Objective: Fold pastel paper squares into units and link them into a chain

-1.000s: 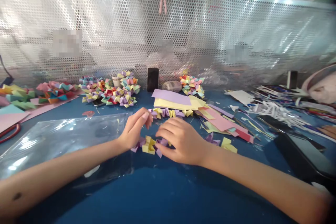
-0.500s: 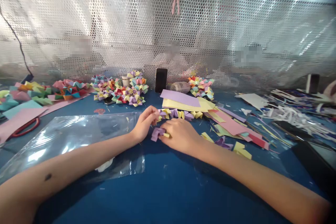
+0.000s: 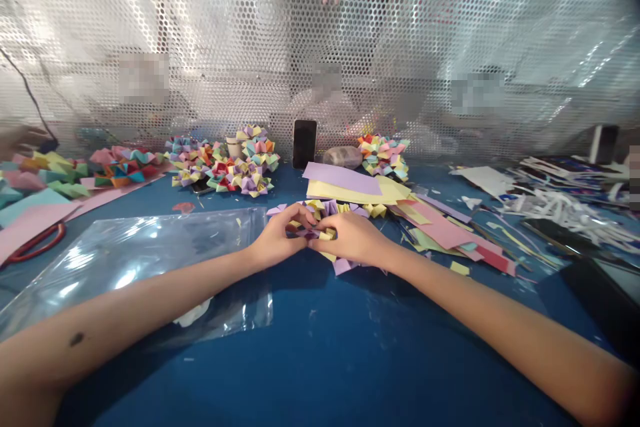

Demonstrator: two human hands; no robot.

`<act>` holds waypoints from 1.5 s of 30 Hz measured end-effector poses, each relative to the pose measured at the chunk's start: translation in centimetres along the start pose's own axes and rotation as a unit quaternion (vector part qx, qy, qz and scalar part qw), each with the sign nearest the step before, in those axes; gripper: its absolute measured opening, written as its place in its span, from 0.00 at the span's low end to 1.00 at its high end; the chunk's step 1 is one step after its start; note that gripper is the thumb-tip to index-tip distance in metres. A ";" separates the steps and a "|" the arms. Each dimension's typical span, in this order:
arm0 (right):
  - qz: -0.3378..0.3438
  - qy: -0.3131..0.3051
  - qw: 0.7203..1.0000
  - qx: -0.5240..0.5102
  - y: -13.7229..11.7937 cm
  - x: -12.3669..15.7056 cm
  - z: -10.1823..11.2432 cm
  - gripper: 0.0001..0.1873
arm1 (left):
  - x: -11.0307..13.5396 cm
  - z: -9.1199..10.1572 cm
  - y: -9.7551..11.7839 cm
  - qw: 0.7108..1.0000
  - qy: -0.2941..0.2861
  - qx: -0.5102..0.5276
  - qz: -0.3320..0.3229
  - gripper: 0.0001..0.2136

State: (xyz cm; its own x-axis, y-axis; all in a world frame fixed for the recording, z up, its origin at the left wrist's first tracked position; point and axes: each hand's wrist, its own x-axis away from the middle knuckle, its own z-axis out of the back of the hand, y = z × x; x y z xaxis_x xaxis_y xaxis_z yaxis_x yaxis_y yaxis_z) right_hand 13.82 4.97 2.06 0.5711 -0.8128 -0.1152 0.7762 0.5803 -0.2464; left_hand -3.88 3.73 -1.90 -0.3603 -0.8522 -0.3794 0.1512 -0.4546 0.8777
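My left hand (image 3: 281,235) and my right hand (image 3: 351,238) meet over the table, fingertips close together. The fingers of both are closed in a pinch on small folded paper pieces (image 3: 327,234) in yellow and purple, partly hidden by the fingers. Which piece each hand grips is hard to separate. Just behind the hands lies a row of purple and yellow folded pieces (image 3: 376,211). A purple folded piece (image 3: 344,267) lies below my right hand, and a yellow one (image 3: 459,268) rests further right.
A clear plastic bag (image 3: 165,240) lies under my left forearm. Paper sheets (image 3: 345,178) are stacked behind the hands. Folded-paper clusters (image 3: 245,170) stand at the back, near an upright phone (image 3: 305,145). Scissors (image 3: 40,247) lie left; white paper strips (image 3: 565,213) right.
My hands have come together; the left moved right onto the folded pieces. Loose pieces right of my right hand now lie close below it. The view has tilted slightly down.
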 end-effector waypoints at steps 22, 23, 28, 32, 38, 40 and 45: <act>0.067 0.156 0.941 -0.294 0.6 -0.3 0.7 0.18 | -0.1 -0.5 -0.5 0.984 0.131 0.110 -0.046 0.10; 0.078 0.160 0.938 -0.297 0.5 -0.3 0.7 0.16 | 0.0 -0.5 -0.5 0.984 0.127 0.114 -0.044 0.10; 0.095 0.107 0.923 -0.356 0.3 -0.3 1.0 0.13 | 0.1 -0.5 -0.5 0.990 0.088 0.092 -0.053 0.08; 0.065 0.104 0.914 -0.387 0.5 -0.5 0.9 0.11 | 0.2 -0.3 0.0 0.992 0.083 0.068 -0.066 0.09; 0.119 0.112 0.926 -0.340 1.0 -0.5 1.1 0.08 | 0.3 -0.2 0.7 0.984 0.120 0.120 -0.055 0.08; 0.152 0.098 0.934 -0.309 1.0 -0.3 1.2 0.09 | 0.2 -0.3 0.8 0.984 0.119 0.128 -0.040 0.09; 0.172 0.116 0.944 -0.255 0.6 0.0 1.6 0.14 | 0.2 -0.4 0.6 0.988 0.061 0.144 -0.002 0.10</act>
State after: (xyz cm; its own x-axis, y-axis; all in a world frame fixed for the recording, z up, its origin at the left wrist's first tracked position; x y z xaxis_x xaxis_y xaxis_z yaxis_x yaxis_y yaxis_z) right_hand 14.73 5.40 3.42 0.6463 -0.6046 -0.4657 0.2921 0.7597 -0.5810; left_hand -3.43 3.18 -1.52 -0.2432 -0.8835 -0.4003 -0.1243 -0.3808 0.9162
